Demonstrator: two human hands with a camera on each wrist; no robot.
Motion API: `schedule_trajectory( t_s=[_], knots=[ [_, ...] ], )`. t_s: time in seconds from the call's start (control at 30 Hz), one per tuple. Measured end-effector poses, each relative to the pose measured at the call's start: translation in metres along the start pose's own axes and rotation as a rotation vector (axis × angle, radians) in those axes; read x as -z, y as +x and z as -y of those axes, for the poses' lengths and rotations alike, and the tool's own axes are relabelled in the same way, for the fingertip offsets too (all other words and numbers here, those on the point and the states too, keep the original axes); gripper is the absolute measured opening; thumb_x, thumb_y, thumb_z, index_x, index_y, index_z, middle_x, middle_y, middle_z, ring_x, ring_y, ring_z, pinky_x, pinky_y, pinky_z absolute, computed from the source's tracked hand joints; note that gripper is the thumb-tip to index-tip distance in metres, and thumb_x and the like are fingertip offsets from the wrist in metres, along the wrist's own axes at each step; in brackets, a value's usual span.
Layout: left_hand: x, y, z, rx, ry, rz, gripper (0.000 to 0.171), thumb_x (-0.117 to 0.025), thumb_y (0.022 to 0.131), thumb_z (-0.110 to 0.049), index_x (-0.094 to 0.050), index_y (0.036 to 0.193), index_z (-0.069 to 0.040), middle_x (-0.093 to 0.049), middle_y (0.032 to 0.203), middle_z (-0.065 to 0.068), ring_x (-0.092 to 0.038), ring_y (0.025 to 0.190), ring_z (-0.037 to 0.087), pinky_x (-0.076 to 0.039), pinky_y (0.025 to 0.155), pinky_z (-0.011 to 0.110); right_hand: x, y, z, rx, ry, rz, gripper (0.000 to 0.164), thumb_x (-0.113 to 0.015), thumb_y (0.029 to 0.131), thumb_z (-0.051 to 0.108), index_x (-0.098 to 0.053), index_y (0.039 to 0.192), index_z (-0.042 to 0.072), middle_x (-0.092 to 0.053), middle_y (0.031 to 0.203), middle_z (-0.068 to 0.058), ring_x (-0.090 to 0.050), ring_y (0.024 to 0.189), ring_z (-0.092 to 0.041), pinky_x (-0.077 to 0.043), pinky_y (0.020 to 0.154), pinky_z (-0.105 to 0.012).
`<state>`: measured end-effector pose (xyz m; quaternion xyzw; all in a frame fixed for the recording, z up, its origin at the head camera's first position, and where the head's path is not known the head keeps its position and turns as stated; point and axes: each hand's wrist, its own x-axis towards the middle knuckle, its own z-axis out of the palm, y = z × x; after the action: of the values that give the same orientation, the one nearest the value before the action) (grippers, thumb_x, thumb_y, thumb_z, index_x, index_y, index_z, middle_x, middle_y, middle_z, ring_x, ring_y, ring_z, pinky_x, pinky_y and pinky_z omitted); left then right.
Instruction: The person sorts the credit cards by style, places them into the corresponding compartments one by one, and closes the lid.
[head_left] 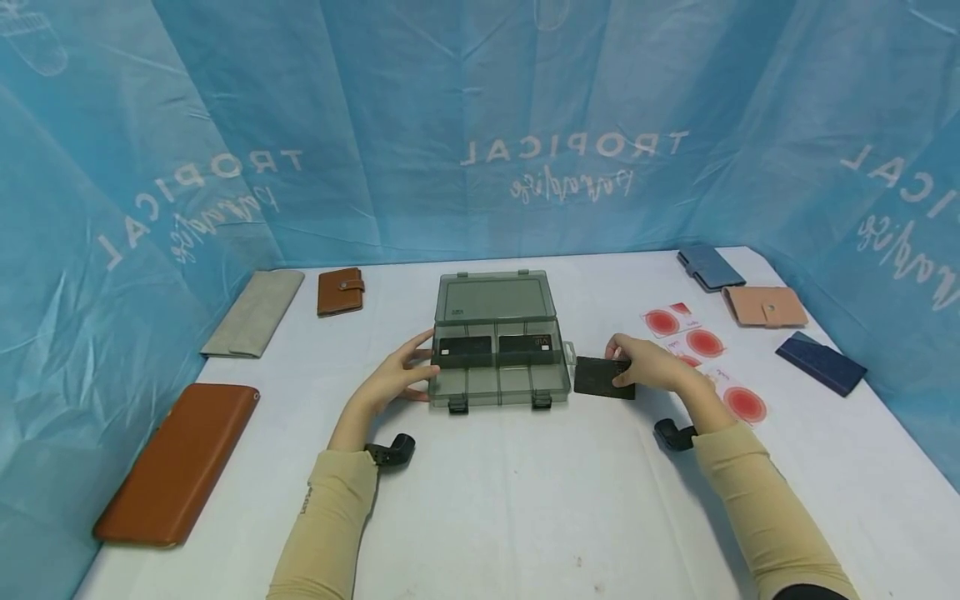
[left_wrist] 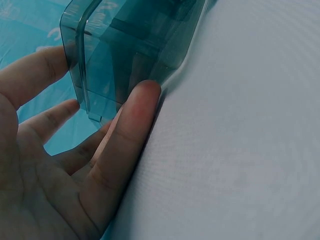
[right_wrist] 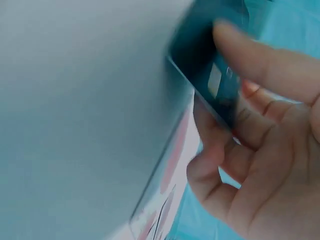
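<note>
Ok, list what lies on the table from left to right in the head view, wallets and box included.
Large brown wallet → grey pouch → small brown wallet → clear box → black card → pink wallet → navy wallet.

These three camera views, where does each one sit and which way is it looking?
Head: worn on the head, looking forward and down at the white table; both sleeved forearms show.
Left wrist: on the left hand, facing the smoky clear plastic compartment box.
Right wrist: on the right hand, facing the dark card in its fingers.
Head shares the box and card.
</note>
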<state>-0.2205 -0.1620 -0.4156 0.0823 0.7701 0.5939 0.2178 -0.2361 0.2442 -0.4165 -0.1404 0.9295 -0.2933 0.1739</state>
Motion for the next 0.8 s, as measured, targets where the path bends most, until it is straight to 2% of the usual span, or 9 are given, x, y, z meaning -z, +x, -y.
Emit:
schedule_trajectory(
  t_s=[0.1, 0.2, 0.27, 0.4, 0.53, 0.73, 0.8],
  knots=[
    [0.0, 0.0, 0.0, -0.002, 0.004, -0.001, 0.07, -0.055, 0.093, -0.011, -0.013, 0.15, -0.015, -0.022, 0.146, 0.025, -0.043, 0.12, 0.044, -0.055, 0.075, 0.042, 0.006, -0.002, -0.003, 0.001, 0.126, -0.02, 0.029, -0.064, 0.084, 0.004, -0.049, 0.109, 0.002, -0.055, 0.106, -0.02, -0.051, 0.093, -0.029, -0.047, 0.077, -0.039],
    [0.0, 0.001, 0.001, -0.004, 0.006, 0.0, 0.07, -0.054, 0.093, -0.011, -0.013, 0.15, -0.014, -0.022, 0.146, 0.025, -0.044, 0.119, 0.044, -0.055, 0.076, 0.042, 0.013, -0.003, -0.005, -0.026, 0.222, -0.075, 0.028, -0.061, 0.086, 0.004, -0.05, 0.111, -0.002, -0.055, 0.105, -0.02, -0.051, 0.092, -0.028, -0.048, 0.075, -0.033],
    [0.001, 0.004, 0.006, -0.002, 0.004, 0.0, 0.071, -0.055, 0.093, -0.011, -0.013, 0.15, -0.015, -0.021, 0.146, 0.025, -0.044, 0.119, 0.044, -0.055, 0.075, 0.043, 0.016, -0.003, -0.005, -0.046, 0.278, -0.126, 0.029, -0.06, 0.087, 0.006, -0.052, 0.113, -0.004, -0.056, 0.104, -0.021, -0.052, 0.09, -0.028, -0.048, 0.073, -0.031],
    [0.004, 0.013, 0.018, -0.004, -0.006, -0.008, 0.072, -0.057, 0.092, -0.012, -0.014, 0.15, -0.019, -0.021, 0.147, 0.023, -0.044, 0.119, 0.044, -0.055, 0.074, 0.043, 0.021, -0.001, -0.001, -0.099, 0.421, -0.222, 0.035, -0.058, 0.091, 0.012, -0.05, 0.12, -0.006, -0.053, 0.115, -0.024, -0.049, 0.097, -0.029, -0.044, 0.077, -0.03],
    [0.006, 0.016, 0.024, -0.011, -0.008, -0.017, 0.073, -0.059, 0.092, -0.016, -0.015, 0.15, -0.023, -0.022, 0.147, 0.021, -0.045, 0.119, 0.042, -0.055, 0.073, 0.041, 0.022, 0.005, 0.01, -0.136, 0.569, -0.283, 0.039, -0.054, 0.094, 0.015, -0.047, 0.127, -0.004, -0.049, 0.121, -0.021, -0.049, 0.098, -0.024, -0.043, 0.079, -0.03],
    [0.006, 0.015, 0.025, -0.013, -0.011, -0.017, 0.072, -0.059, 0.091, -0.017, -0.017, 0.149, -0.026, -0.023, 0.147, 0.02, -0.046, 0.119, 0.041, -0.055, 0.073, 0.04, 0.019, 0.023, 0.03, -0.142, 0.664, -0.281, 0.037, -0.053, 0.094, 0.014, -0.048, 0.128, -0.002, -0.051, 0.119, -0.016, -0.051, 0.09, -0.016, -0.047, 0.072, -0.023],
    [0.007, 0.015, 0.025, -0.014, -0.005, -0.017, 0.072, -0.058, 0.092, -0.017, -0.017, 0.149, -0.025, -0.023, 0.147, 0.02, -0.046, 0.119, 0.041, -0.055, 0.073, 0.04, 0.016, 0.029, 0.037, -0.122, 0.68, -0.265, 0.036, -0.051, 0.095, 0.013, -0.048, 0.127, -0.003, -0.051, 0.12, -0.017, -0.052, 0.092, -0.016, -0.048, 0.074, -0.023]
  ],
)
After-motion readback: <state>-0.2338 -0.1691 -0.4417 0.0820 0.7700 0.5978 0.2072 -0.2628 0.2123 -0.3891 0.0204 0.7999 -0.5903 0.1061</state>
